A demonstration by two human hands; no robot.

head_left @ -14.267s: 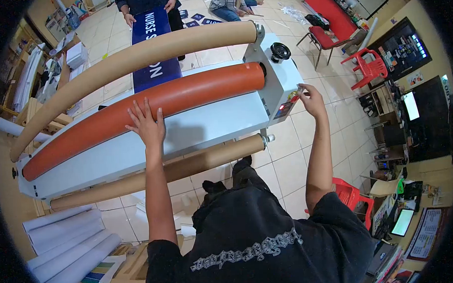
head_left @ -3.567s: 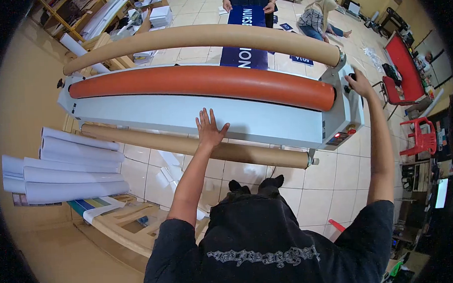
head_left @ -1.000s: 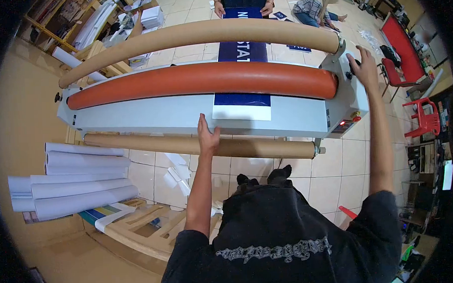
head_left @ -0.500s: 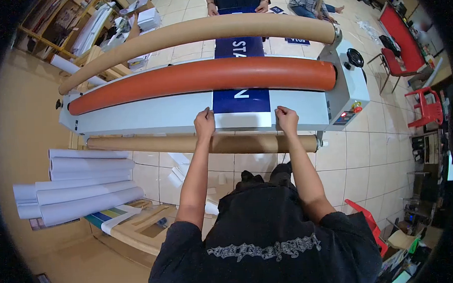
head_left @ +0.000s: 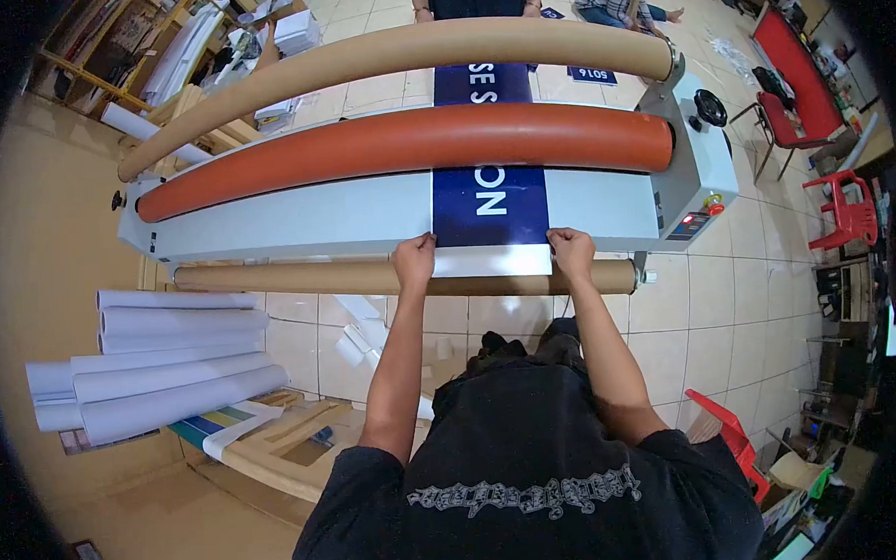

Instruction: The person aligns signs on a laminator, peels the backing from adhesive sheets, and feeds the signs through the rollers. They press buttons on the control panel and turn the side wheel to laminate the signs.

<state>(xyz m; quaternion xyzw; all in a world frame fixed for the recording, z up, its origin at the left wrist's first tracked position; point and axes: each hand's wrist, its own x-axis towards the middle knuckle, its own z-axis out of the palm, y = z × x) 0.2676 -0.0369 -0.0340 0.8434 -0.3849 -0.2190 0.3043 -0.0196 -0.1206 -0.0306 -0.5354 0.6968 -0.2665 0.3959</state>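
Observation:
A dark blue printed sheet (head_left: 458, 220) with white letters and a white front border comes out under the orange roller (head_left: 404, 148) of a laminating machine (head_left: 298, 226). My left hand (head_left: 414, 262) pinches the sheet's left edge near its front. On the opposite edge, my right hand (head_left: 572, 254) has thumb and fingers closed on the sheet. The white border hangs over the machine's front edge, above the lower brown roller (head_left: 310, 277). Part of the sheet is hidden beneath the orange roller and the upper brown roller (head_left: 401, 57).
Beyond the machine stands another person (head_left: 473, 1) in dark clothes, hands near the sheet's far end. A second person (head_left: 606, 0) sits on the floor. White rolls (head_left: 175, 378) lie at left beside a wooden frame (head_left: 276, 449). Red chairs (head_left: 840, 212) stand at right.
The sheet has slid toward me, showing more blue and letters in front of the orange roller. Both hands have come lower with it and now pinch its edges.

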